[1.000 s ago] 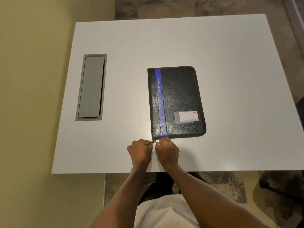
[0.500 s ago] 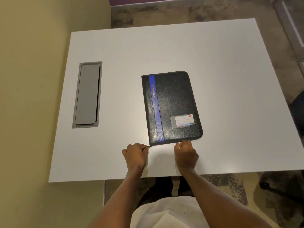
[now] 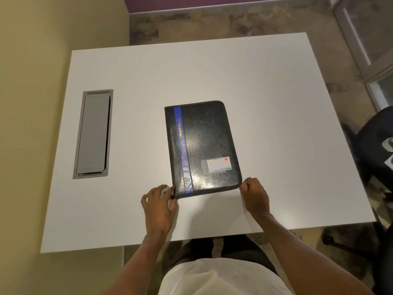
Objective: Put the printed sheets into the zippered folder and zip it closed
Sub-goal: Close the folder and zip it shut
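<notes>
A black zippered folder (image 3: 204, 145) with a blue stripe and a small label card lies shut, flat in the middle of the white table (image 3: 276, 103). My left hand (image 3: 159, 207) is at its near left corner, blurred, with loose fingers touching the corner. At the near right corner, my right hand (image 3: 255, 196) has its fingers curled tight against the folder's edge, pinching the zipper pull, which the fingers hide. No printed sheets lie on the table.
A grey cable hatch (image 3: 93, 133) is set into the table at the left. A yellow wall runs along the left side. A black chair (image 3: 376, 150) with something pale on it stands at the right edge.
My right hand has slid along the folder's near edge from the left corner to the right corner. My left hand stayed at the left corner and loosened its pinch.
</notes>
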Demonstrator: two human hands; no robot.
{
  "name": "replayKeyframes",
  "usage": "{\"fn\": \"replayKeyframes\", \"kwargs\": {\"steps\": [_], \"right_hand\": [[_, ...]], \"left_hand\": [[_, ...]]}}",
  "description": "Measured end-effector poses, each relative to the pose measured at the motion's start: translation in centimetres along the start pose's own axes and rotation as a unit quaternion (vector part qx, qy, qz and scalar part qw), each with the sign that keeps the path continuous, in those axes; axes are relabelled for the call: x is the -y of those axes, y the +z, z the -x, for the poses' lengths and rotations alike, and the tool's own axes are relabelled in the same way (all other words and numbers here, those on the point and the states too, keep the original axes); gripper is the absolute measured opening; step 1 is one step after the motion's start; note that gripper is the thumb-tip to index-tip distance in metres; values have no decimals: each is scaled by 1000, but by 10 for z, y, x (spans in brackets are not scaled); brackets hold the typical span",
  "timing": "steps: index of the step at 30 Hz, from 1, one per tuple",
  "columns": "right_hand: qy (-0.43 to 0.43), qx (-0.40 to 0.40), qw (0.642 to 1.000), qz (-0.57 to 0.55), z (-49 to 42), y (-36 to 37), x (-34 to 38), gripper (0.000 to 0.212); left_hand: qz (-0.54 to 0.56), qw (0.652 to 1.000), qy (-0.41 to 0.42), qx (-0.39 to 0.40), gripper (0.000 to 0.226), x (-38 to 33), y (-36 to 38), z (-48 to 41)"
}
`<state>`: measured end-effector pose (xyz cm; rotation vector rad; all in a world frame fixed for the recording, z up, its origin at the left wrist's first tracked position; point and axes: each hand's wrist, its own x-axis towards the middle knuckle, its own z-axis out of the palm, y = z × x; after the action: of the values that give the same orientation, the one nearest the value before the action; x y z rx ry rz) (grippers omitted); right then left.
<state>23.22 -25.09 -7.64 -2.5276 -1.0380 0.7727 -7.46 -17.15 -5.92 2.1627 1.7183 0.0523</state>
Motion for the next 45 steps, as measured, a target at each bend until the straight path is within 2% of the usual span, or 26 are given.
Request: {"fn": "replayKeyframes", "kwargs": {"steps": [3, 6, 9, 12, 20, 28, 33, 40, 45], "right_hand": [[-34, 39, 998, -24, -6, -9, -9, 14], [-49, 64, 996, -22, -11, -14, -13, 12], [-55, 80, 995, -22, -16, -15, -16, 12], [-63, 96, 993, -18, -22, -15, -19, 16], [-72, 102, 992, 3, -31, -15, -23, 12], [-93, 71, 993, 1, -42, -24, -31, 12], [-110, 40, 993, -8, -68, -33, -24, 11], [-165, 48, 983, 61, -120, -49, 10, 11], [-195, 50, 976, 84, -159, -59, 41, 13]], "left_hand": [[-25, 990, 136, 34, 76, -44, 5, -12], [-46, 969, 217, 109, 106, -105, 19, -40], [-57, 949, 260, 169, 118, -157, 33, -70], [-95, 932, 297, 187, 125, -189, 42, -98], [-197, 899, 294, 258, 128, -204, 47, -126], [-162, 901, 330, 229, 102, -195, 46, -125], [-182, 888, 345, 244, 111, -192, 47, -132], [-188, 884, 346, 252, 115, -189, 51, -130], [-171, 886, 346, 255, 108, -186, 53, -129]]}}
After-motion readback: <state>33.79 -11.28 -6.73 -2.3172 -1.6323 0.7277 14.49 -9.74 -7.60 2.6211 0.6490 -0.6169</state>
